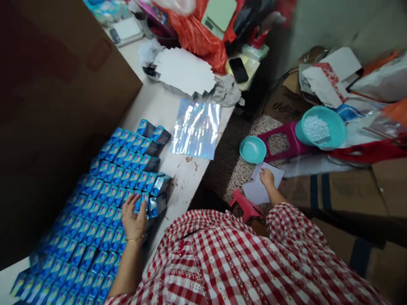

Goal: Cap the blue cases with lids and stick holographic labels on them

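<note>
Left hand (133,220) rests with fingers spread, loose, on the stacked blue boxes (104,212), near left. Right hand (266,177) reaches down right, fingertips pressing white paper sheets (259,188) on the floor, grasping nothing.

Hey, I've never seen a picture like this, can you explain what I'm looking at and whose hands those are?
This is one picture from a camera worn on a person's head, looking down at their own two bare hands. The left hand rests flat on a packed block of small blue boxes that covers much of a white table. The right hand reaches down off the table's side to white paper sheets on the floor. Farther along the table lie a shiny foil sheet and a stack of white cards. On the floor, a teal bowl sits beside a pink stool.
</note>
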Motion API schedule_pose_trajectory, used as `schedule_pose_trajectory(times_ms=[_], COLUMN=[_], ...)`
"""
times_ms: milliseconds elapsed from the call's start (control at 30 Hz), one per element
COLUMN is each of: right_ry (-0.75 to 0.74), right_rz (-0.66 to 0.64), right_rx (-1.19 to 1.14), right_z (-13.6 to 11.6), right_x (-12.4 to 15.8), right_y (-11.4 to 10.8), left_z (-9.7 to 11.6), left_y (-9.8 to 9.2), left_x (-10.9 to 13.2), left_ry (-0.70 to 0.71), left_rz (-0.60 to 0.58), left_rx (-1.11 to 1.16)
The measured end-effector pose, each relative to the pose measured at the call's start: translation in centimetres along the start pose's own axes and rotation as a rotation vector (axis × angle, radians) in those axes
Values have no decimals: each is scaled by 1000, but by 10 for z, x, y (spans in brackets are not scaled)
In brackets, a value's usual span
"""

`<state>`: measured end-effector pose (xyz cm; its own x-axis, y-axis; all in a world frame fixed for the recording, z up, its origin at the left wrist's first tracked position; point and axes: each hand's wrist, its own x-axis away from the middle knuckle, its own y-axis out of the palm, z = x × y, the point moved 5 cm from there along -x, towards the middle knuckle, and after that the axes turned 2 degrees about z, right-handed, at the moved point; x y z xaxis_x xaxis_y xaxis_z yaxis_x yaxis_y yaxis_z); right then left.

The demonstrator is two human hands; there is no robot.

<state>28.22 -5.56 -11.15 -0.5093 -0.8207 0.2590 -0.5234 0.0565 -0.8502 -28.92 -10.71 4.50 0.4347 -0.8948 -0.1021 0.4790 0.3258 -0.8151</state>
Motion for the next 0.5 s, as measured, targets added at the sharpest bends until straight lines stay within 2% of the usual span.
schedule_pose_trajectory(times_ms=[67,133,233,333,400,500], right_ry=[-95,-189,-75,-13,36,79], right_rz=[-24,-29,12,46,75,105], right_rx=[-59,-190,-213,-179,-189,-224], right_z=[-76,-157,-244,-294,-309,-317], right_x=[-31,-55,-84,-111,-131,-157], right_y=[43,73,95,103,105,110], left_z=[4,7,6,-2,-11,-23], left_y=[5,8,7,4,1,-1], left_x=[-3,-5,-3,3,7,13], left_ry=[8,5,-27,-62,-93,-145], left_rz=[-23,-41,-44,-49,-47,-34], left_rx=[17,24,41,50,33,5])
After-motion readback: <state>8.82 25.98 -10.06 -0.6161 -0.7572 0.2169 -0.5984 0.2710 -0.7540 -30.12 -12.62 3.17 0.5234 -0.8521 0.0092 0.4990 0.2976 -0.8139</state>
